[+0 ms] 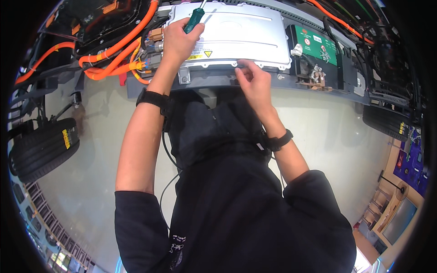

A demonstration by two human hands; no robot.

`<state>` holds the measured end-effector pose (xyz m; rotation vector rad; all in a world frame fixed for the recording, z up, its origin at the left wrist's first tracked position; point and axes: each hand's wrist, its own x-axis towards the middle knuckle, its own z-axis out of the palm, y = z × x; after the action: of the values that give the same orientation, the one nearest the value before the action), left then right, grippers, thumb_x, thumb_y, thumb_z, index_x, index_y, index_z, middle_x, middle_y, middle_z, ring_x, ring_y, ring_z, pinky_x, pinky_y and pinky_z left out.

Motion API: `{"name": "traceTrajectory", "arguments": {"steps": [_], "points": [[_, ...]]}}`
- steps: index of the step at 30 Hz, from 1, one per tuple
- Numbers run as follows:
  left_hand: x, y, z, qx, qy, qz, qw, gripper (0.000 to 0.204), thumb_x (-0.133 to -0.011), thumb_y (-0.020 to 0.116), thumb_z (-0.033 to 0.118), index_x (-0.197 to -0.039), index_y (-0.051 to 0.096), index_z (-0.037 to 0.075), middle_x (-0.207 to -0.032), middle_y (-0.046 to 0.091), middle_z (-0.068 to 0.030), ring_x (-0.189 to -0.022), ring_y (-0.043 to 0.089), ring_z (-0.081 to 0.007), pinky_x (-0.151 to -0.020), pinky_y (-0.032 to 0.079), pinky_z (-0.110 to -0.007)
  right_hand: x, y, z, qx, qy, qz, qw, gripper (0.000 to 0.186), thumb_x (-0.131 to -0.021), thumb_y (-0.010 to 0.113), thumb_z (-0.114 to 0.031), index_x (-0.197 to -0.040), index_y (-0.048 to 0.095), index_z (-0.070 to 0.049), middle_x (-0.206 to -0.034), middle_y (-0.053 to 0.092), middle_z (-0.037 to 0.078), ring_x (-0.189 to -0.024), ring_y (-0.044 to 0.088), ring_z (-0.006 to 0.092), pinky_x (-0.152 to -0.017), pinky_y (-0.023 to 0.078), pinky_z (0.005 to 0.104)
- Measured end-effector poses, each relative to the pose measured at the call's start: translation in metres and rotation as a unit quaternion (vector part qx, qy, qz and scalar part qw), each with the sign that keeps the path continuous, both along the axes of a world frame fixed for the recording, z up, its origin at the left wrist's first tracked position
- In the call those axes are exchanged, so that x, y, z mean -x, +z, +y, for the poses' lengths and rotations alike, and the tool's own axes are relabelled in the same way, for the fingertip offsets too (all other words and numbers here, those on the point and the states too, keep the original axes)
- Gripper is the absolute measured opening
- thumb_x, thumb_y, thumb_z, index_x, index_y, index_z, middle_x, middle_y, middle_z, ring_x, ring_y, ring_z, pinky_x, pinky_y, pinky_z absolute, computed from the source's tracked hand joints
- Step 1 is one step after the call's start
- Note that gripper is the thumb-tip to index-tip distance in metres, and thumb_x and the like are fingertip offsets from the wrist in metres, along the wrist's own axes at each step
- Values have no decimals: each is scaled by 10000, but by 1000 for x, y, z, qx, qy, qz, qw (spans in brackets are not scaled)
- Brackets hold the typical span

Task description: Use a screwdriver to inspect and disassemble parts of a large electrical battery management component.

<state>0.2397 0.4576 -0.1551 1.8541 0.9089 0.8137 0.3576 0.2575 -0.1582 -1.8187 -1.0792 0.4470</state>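
My left hand (178,38) grips the green handle of a screwdriver (195,20), its metal shaft pointing up, over the left part of a silver metal housing (236,32) with a yellow warning label (208,53). My right hand (252,84) is at the housing's lower flange, thumb and forefinger bent close together beside a small bolt (235,64); what they hold, if anything, is too small to make out. Orange cables (109,63) run into connectors (154,63) on the housing's left side, next to my left hand.
A green board (314,43) with fittings sits right of the housing, on a dark frame rail (291,84). Tires (43,150) (386,122) stand at left and right over the pale floor (327,145). A shelf with a monitor (397,218) and a fan (400,191) is at lower right.
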Motion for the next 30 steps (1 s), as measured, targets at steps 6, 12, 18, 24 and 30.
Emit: {"name": "traceTrajectory", "arguments": {"steps": [6,12,18,24,30], "points": [[2,0,0,4,2,-5,1000,339,-777,655,322,-779,661,-18,-566,596,-80,-515,551,-164,-540,438,-306,-2,2,6,-7,16,-28,999,161,-849,659,-87,-966,671,23,-652,662,84,-563,603,99,-539,462,243],[0,-2,1,-9,5,0,1000,336,-781,653,317,-793,662,-19,-572,612,-80,-520,570,-166,-550,448,-307,-8,3,11,23,15,-43,999,114,-820,648,-95,-882,658,0,-655,650,149,-589,647,277,-569,490,324],[0,7,-1,-7,-9,2,1000,311,-810,646,307,-779,660,-2,-546,588,-46,-471,543,-123,-502,422,-287,-5,1,14,34,-4,-112,993,125,-823,616,-131,-836,619,-7,-680,654,163,-648,643,349,-630,507,423],[-5,3,-4,37,-19,-25,999,291,-836,633,265,-721,610,-1,-533,549,-15,-438,494,-92,-448,379,-263,-1,3,9,45,-29,-84,995,174,-819,634,-184,-860,626,-15,-705,658,166,-690,640,351,-647,501,439],[7,9,-5,63,-12,-26,998,275,-842,630,221,-711,587,-17,-536,534,-17,-433,472,-78,-436,357,-248,-82,92,-27,36,-89,-141,985,239,-827,647,-235,-883,691,-7,-657,653,124,-526,604,211,-558,480,318]]}}
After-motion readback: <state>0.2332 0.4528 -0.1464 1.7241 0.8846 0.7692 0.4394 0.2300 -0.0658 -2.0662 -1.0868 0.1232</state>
